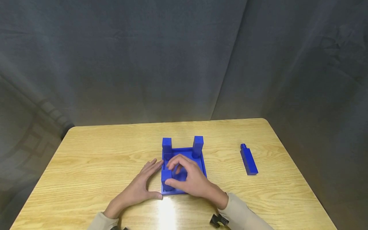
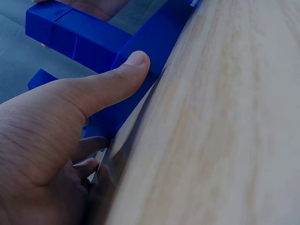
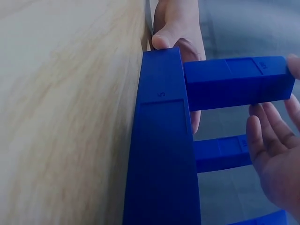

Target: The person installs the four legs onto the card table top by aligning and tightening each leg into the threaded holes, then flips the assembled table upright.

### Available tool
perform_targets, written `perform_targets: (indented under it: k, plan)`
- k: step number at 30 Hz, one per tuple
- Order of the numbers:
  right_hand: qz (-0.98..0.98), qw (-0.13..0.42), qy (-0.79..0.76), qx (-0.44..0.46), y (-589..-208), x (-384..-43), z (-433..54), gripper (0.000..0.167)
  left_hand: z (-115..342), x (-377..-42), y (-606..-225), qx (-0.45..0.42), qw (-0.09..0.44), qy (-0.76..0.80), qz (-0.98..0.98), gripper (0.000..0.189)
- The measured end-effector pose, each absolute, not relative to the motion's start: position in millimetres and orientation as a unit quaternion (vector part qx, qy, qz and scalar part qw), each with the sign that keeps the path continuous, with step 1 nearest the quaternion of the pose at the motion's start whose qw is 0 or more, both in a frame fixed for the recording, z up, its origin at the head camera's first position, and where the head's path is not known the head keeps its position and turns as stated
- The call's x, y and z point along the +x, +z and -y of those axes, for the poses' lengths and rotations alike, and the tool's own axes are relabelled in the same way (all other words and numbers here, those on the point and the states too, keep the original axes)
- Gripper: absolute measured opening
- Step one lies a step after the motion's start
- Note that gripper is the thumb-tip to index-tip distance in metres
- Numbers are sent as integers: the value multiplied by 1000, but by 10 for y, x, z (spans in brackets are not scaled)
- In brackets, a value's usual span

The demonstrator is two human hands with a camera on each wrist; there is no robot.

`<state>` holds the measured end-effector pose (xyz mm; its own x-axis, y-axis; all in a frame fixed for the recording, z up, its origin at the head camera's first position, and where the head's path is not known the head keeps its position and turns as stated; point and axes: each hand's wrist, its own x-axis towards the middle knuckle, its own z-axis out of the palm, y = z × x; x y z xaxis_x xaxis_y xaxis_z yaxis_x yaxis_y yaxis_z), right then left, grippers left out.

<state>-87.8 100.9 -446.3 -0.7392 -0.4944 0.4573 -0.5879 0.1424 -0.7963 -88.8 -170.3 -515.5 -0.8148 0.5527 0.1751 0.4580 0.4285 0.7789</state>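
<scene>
A square blue panel [image 1: 205, 171] with a raised rim lies on the table, with square blue legs upright at three corners. My right hand [image 1: 193, 180] pinches the top of the near-left leg [image 1: 166, 176], thumb on one side and curved fingers round another. In the right wrist view that leg [image 3: 225, 82] stands straight out from the panel [image 3: 161, 154]. My left hand [image 1: 136, 188] rests against the panel's near-left corner, its fingers extended along the left side. Its thumb [image 2: 124, 79] presses the near edge in the left wrist view.
A loose blue leg [image 1: 249, 162] with a threaded end lies to the right. The far-left leg [image 1: 167, 145] and far-right leg [image 1: 198, 145] rise from the panel. Dark curtains [image 1: 143, 64] hang behind the wooden table [image 1: 100, 150].
</scene>
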Motion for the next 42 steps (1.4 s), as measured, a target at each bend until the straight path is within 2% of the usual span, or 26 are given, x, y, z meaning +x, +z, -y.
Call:
perform_targets:
  k: [5,10,22,33,42]
  plan:
    - [764,32,541,350,-4460,-868,-1004,38,1698,-884,-5147,296,58,445,-843,122]
    - [768,41,510,385,-4462,-880,-1021,43,1696,-880,-5143,291,63,444,-845,121]
    - [751,21,508,422,-4460,-916,-1076,38,1695,-874,-5135,294,61,447,-843,120]
    - [778,8,522,349,-4425,-848,-988,38,1700,-873,-5140,293,63,448,-842,120]
    - [784,-6,526,330,-4417,-820,-974,43,1699,-878,-5140,295,63,450,-841,120]
